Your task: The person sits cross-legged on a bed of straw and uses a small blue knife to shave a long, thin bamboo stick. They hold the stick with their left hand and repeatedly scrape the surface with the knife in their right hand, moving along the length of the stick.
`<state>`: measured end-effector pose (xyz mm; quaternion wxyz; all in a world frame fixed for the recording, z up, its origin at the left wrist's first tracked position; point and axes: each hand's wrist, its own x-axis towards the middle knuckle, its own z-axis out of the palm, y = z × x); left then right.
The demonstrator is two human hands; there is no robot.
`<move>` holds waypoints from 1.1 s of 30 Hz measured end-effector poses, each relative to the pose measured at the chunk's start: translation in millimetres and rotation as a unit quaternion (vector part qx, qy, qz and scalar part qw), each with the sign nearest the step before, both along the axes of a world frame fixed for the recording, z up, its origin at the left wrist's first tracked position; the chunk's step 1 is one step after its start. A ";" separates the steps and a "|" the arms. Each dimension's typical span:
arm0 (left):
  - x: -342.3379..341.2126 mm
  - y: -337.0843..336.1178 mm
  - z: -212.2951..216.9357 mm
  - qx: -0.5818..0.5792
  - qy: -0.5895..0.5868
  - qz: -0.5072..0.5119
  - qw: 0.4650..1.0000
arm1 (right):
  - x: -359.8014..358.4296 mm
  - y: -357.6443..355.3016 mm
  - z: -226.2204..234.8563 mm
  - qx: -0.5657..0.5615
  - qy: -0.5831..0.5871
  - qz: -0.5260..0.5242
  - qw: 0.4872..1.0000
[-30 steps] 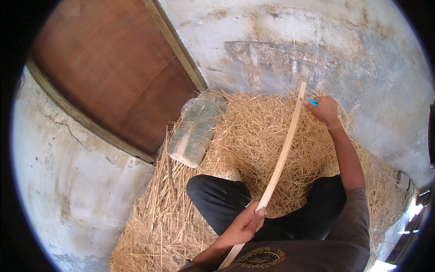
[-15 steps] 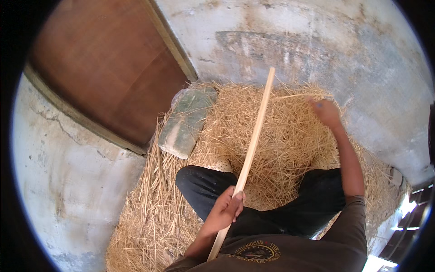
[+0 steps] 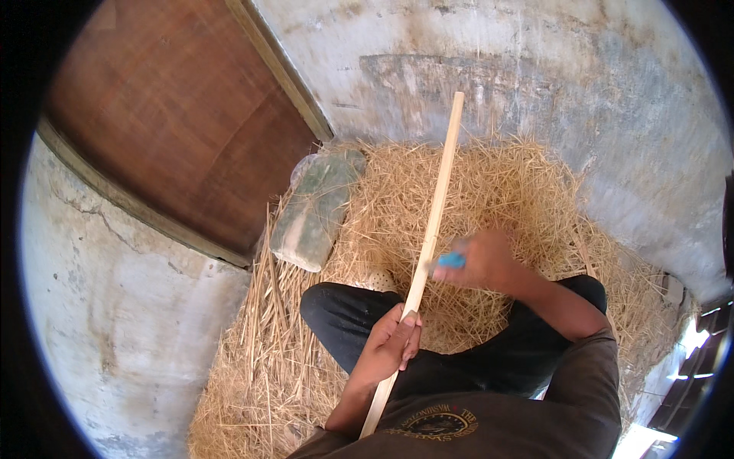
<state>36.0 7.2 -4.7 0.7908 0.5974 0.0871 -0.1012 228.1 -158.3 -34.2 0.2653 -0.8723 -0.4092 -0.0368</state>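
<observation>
A long, pale wooden strip (image 3: 442, 191) runs up and slightly right from my lap, its far end raised over the pile of shavings. My left hand (image 3: 391, 343) is closed round its lower part, the thumb lying on top. In my right hand (image 3: 487, 262), closed and smeared by motion, is a small blue-handled blade (image 3: 451, 261). Its tip is at the strip's right edge, above my left hand; whether it touches the wood I cannot tell. The strip's lowest end rests against my dark shirt.
Thin curly wood shavings (image 3: 497, 183) lie heaped before my crossed legs. A flat greenish stone-like block (image 3: 317, 210) lies at the left, above long split strips (image 3: 264, 314). A brown door panel (image 3: 183, 122) stands upper left, and a stained wall (image 3: 535, 84) rises behind.
My right hand has come from the far right of the pile down and left to the strip. A thin shaving stretched near it earlier no longer shows there. The strip has shifted slightly upward.
</observation>
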 end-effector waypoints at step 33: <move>-47.8 -15.7 -2.1 -0.115 0.060 -0.105 0.986 | 181.2 -96.0 -2.1 -0.091 -0.060 -0.379 0.919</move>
